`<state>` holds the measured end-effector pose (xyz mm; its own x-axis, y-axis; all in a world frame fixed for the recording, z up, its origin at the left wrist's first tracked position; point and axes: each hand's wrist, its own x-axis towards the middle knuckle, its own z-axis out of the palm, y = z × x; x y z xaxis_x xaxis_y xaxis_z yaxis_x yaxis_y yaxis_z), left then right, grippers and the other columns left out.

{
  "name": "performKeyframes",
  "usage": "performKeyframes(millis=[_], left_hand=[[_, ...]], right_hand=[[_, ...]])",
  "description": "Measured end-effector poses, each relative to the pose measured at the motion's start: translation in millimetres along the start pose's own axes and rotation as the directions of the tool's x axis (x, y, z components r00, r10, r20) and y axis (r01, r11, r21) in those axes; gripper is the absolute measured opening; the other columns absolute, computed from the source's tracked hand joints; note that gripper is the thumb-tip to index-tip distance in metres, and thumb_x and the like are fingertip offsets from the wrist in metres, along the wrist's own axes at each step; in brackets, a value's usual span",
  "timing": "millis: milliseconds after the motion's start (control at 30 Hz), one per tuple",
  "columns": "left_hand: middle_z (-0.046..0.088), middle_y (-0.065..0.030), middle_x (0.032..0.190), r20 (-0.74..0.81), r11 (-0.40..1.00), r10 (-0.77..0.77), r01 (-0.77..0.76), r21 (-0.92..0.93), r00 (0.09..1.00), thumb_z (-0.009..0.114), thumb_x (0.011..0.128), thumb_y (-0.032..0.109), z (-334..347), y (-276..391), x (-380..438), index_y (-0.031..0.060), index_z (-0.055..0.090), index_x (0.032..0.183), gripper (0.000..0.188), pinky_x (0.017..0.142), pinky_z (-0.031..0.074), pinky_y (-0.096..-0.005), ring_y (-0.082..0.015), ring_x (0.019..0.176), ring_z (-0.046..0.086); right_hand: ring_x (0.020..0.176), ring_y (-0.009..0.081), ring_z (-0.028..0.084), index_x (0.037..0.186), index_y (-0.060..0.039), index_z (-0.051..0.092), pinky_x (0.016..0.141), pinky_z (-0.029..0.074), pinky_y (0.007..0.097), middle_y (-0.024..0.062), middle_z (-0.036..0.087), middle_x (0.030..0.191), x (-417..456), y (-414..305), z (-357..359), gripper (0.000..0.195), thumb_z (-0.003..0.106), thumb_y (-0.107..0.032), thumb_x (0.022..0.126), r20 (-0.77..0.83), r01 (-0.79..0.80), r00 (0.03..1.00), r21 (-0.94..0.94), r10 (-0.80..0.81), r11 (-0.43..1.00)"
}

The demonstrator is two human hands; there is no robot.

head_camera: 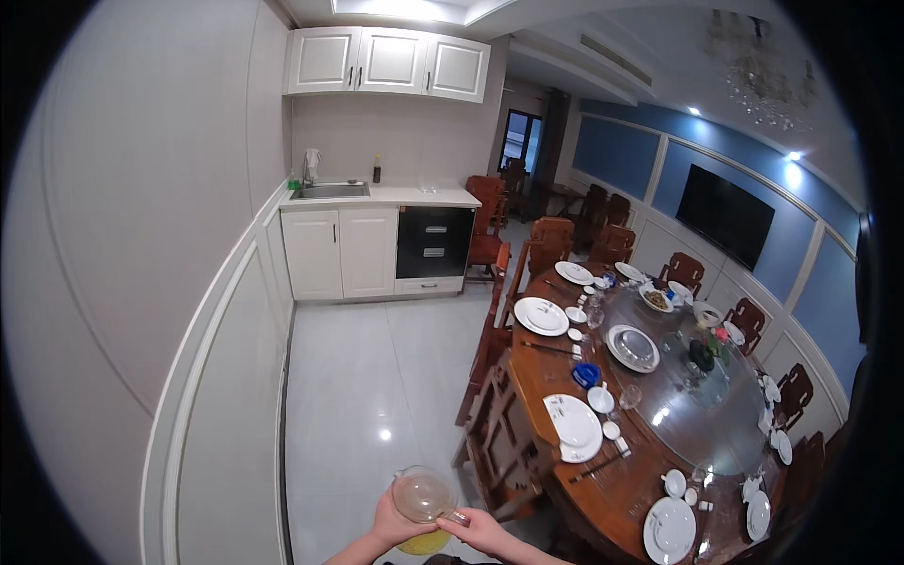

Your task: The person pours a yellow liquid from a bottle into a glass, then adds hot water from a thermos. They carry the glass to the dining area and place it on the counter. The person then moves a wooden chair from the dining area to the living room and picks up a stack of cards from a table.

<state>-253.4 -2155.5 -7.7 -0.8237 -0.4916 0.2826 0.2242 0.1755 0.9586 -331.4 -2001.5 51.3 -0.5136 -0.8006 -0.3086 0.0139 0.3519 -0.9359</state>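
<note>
A clear glass pot (424,496) with yellow liquid low inside is held in front of my body, above the tiled floor. My left hand (395,521) cups its side. My right hand (480,530) grips the pot's handle (458,519). The round wooden dining table (526,378) stands to the right of both hands, apart from them. A carved wooden chair (505,438) is just beyond my right hand.
A narrow tiled floor (346,395) runs between the left wall panel (226,395) and the chairs towards a counter (395,195) with a sink (330,190) and a dark bottle (377,171). Plates (575,424), cups and a glass turntable (706,438) are on the table.
</note>
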Motion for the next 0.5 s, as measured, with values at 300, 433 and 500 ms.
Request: performKeyframes(millis=[300,433,500], left_hand=[[0.055,-0.0098,0.102,0.063,0.996,-0.058,0.062,-0.061,0.996,0.081,0.047,0.026,-40,-59,163,0.0014,0.046,0.108,0.075,0.084,0.042,-0.0311,-0.0188,0.095,0.053],[0.055,-0.0095,0.102,0.051,0.997,-0.082,0.082,0.017,0.995,0.081,0.047,0.025,-73,-74,240,0.0015,0.046,0.108,0.074,0.083,0.042,-0.0314,-0.0184,0.095,0.053],[0.055,-0.0091,0.101,0.006,0.994,-0.098,0.098,0.042,0.995,0.082,0.047,0.023,-95,-78,278,0.0016,0.046,0.107,0.074,0.082,0.043,-0.0313,-0.018,0.094,0.054]], right_hand=[[0.078,0.008,0.05,0.096,0.0013,0.056,0.069,0.041,0.0231,0.0029,0.058,0.085,174,0,-43,0.03,0.058,-0.024,0.08,-0.066,0.056,0.996,0.034,-0.053,0.998],[0.082,0.0105,0.052,0.096,-0.0006,0.057,0.074,0.042,0.0249,0.0044,0.059,0.086,260,-27,-54,0.029,0.054,-0.026,0.082,-0.023,0.111,0.994,0.022,-0.11,0.994],[0.063,0.0041,0.044,0.088,-0.0017,0.058,0.058,0.038,0.0198,-0.0035,0.052,0.069,298,-62,-57,0.029,0.058,-0.03,0.08,0.007,0.06,0.998,0.037,-0.06,0.998]])
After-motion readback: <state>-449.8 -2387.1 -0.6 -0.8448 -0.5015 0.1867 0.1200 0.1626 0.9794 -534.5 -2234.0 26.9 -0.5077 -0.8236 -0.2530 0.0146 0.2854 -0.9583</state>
